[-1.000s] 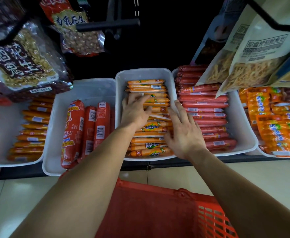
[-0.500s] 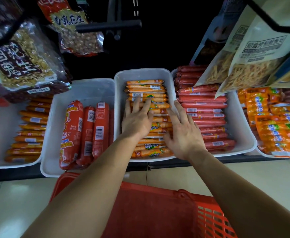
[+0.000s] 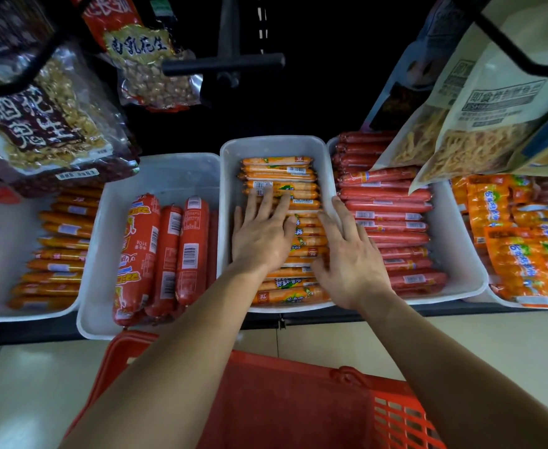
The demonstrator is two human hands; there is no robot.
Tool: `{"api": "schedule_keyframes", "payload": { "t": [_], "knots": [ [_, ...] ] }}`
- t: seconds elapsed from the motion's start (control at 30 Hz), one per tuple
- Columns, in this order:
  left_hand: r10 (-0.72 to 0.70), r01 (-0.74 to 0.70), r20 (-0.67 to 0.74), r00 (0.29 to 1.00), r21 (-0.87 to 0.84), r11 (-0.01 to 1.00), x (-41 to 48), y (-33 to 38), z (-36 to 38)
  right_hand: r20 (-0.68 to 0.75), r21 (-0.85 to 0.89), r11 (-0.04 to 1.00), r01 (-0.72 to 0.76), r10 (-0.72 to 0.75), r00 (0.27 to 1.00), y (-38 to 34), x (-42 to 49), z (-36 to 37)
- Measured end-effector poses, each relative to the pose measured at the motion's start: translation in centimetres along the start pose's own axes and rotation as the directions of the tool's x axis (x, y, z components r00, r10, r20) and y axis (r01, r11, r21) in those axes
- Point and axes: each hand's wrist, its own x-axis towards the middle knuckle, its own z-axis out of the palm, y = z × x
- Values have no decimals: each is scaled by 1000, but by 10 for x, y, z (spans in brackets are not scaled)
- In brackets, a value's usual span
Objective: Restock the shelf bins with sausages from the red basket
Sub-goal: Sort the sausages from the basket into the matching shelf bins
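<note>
though unheld, sausages (image 3: 285, 171) under left grip (image 3: 261, 238)

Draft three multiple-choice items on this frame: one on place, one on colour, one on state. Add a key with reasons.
1. Which bin do the left hand and right hand rest in?
A. the bin of thick red sausages
B. the white bin of thin orange sausages
C. the bin of thin red sausages

2. What colour is the basket at the bottom of the view?
A. blue
B. green
C. red

3. How does the left hand lie?
A. flat, fingers straight on the sausages
B. curled round one lifted sausage
C. gripping the basket rim

Key:
1 B: both hands lie on the orange stack in the middle bin.
2 C: its wall and mesh are red.
3 A: the fingers lie straight across the stack and lift nothing.
</note>
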Motion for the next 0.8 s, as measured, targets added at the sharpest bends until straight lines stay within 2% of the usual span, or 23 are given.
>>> {"api": "schedule_keyframes", "payload": {
  "t": [0.07, 0.17, 0.2, 0.3, 0.33, 0.47, 0.5, 0.6, 0.67, 0.73, 0.8],
  "knots": [
    [16, -16, -41, 999, 18, 1000, 1, -1, -3, -2, 4, 1000, -4, 4, 1000, 0, 0, 0],
    [22, -15, -205, 978, 32, 999, 14, -4, -10, 4, 13, 1000, -2, 2, 1000, -1, -1, 0],
    [3, 0, -196, 981, 17, 1000, 21, -5, -11, 4, 15, 1000, -1, 1, 1000, 0, -1, 0],
    [-31, 31, -9, 999, 44, 999, 36, -1, -8, 3, 21, 1000, 4, -4, 1000, 0, 0, 0],
    [-31, 30, 14, 999, 57, 998, 39, 0, -8, 2, 21, 1000, 6, -6, 1000, 1, 0, 0],
    [-28, 30, -167, 986, 13, 999, 56, -9, -13, 4, 17, 1000, 6, -6, 1000, 1, -2, 0],
    [-47, 46, -154, 987, -11, 999, 63, -12, -13, 0, 19, 1000, 10, -10, 1000, 2, -2, 1],
    [-51, 52, 35, 998, -31, 998, 75, -13, -14, 0, 22, 1000, 22, -22, 1000, 4, 0, 1],
    [4, 0, 70, 998, -64, 998, 74, -16, -14, 6, 19, 1000, 21, -21, 1000, 4, 0, 1],
    [50, -53, -26, 998, -152, 987, 71, -24, -14, 4, 20, 999, 25, -25, 1000, 2, 0, 1],
    [-32, -13, -144, 989, -300, 954, 70, -27, -12, 10, 18, 1000, 23, -23, 1000, 2, 0, 1]
  ]
}}
